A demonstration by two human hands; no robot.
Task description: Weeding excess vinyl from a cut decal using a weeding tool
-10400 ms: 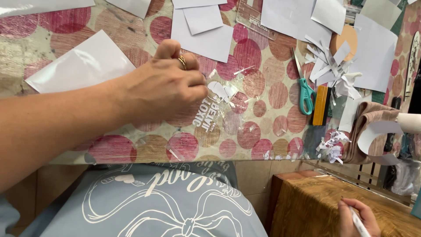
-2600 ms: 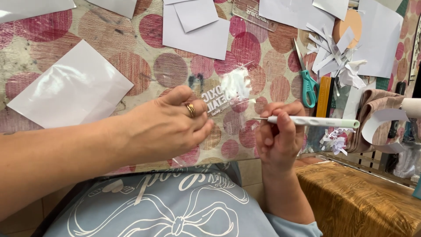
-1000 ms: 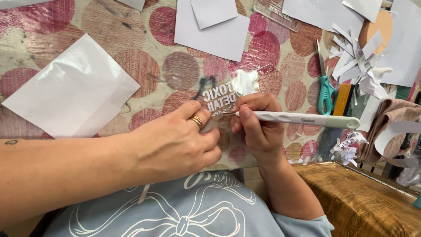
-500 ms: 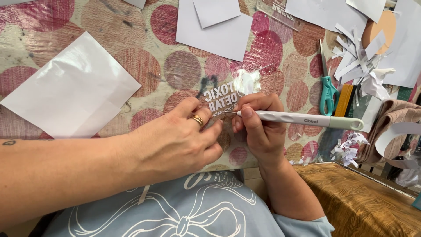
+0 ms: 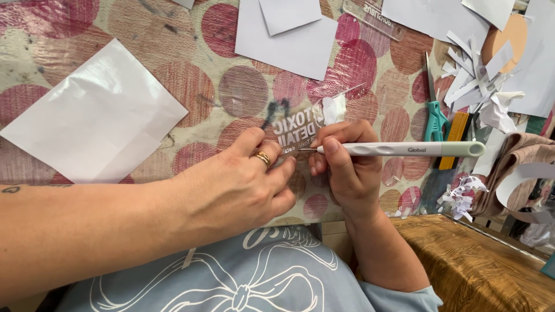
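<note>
A small clear sticker sheet with white lettering (image 5: pixel 298 128) lies on the spotted tablecloth (image 5: pixel 191 86) near the table's front edge. My left hand (image 5: pixel 237 185), a gold ring on one finger, presses its fingertips on the sheet's lower left part. My right hand (image 5: pixel 344 167) grips a white pen-shaped weeding tool with a pale green end (image 5: pixel 404 149). The tool lies level, its fine metal tip touching the sheet between my two hands. A peeled white scrap (image 5: pixel 332 108) sticks up at the sheet's right corner.
A white square sheet (image 5: pixel 95 112) lies at the left. More white paper (image 5: pixel 289 34) sits above. Teal-handled scissors (image 5: pixel 435 112), an orange-yellow cutter (image 5: pixel 452 138) and a heap of paper scraps (image 5: pixel 480 86) are at the right, by a wood-grain surface (image 5: pixel 480 260).
Over ten seconds my right hand came up from below with the tool and joined the left at the sticker. In the last second both hands stay nearly still, tip at the sheet.
</note>
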